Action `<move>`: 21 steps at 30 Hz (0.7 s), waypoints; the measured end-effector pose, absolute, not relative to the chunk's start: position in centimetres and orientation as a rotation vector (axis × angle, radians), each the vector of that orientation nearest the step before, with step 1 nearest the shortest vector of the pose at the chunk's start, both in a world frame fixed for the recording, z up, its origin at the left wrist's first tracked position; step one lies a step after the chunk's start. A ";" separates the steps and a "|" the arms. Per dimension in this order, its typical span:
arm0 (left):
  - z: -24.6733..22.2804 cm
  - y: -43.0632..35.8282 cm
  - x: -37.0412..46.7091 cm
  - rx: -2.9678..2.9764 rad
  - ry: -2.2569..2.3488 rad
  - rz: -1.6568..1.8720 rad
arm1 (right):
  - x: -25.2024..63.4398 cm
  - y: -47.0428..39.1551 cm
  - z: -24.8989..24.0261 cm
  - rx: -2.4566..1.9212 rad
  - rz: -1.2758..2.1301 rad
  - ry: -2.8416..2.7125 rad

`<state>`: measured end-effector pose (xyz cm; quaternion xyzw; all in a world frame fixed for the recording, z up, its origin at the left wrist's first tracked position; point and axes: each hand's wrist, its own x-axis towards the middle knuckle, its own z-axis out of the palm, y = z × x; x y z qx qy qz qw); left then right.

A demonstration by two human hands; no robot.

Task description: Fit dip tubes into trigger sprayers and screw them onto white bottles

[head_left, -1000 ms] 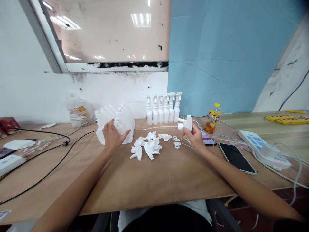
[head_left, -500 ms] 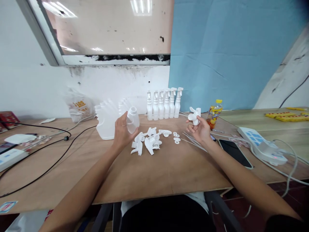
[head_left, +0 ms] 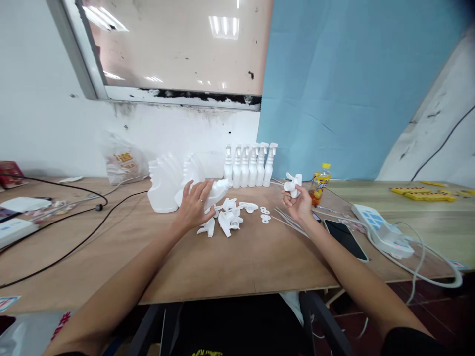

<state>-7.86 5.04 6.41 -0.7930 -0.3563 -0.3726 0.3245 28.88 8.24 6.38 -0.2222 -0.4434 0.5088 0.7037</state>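
My left hand point(head_left: 193, 205) is wrapped over a white bottle point(head_left: 218, 190), which lies tilted with its open neck pointing right. Between the fingers of my right hand point(head_left: 299, 201) is a white spray head point(head_left: 293, 184), held above the table. Several loose spray heads point(head_left: 230, 220) lie in a pile right of my left hand. White round discs point(head_left: 264, 214) and thin white tubes point(head_left: 289, 220) rest between the pile and my right hand. Several bottles without heads point(head_left: 161, 190) stand behind my left hand. A row of bottles with spray heads point(head_left: 245, 170) stands by the wall.
A drink bottle point(head_left: 320, 184) with a yellow cap stands behind my right hand. A phone point(head_left: 345, 239) and a power strip point(head_left: 382, 231) with cables are at the right. Black cables cross the left side, near a plastic bag point(head_left: 124, 160).
The bottle in my left hand has tipped from nearly upright to leaning right, and the hand has turned over it. My right hand still holds the spray head. The camera view has shifted slightly.
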 end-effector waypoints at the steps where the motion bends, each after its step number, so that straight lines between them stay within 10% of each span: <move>1: 6.4 5.0 -7.9 -2.079 -0.927 -0.985 | 28.9 8.3 6.4 -0.495 1.126 -0.992; 21: 7.6 4.0 -10.0 -2.222 -0.814 -0.700 | 29.1 9.2 5.6 -0.574 1.016 -1.179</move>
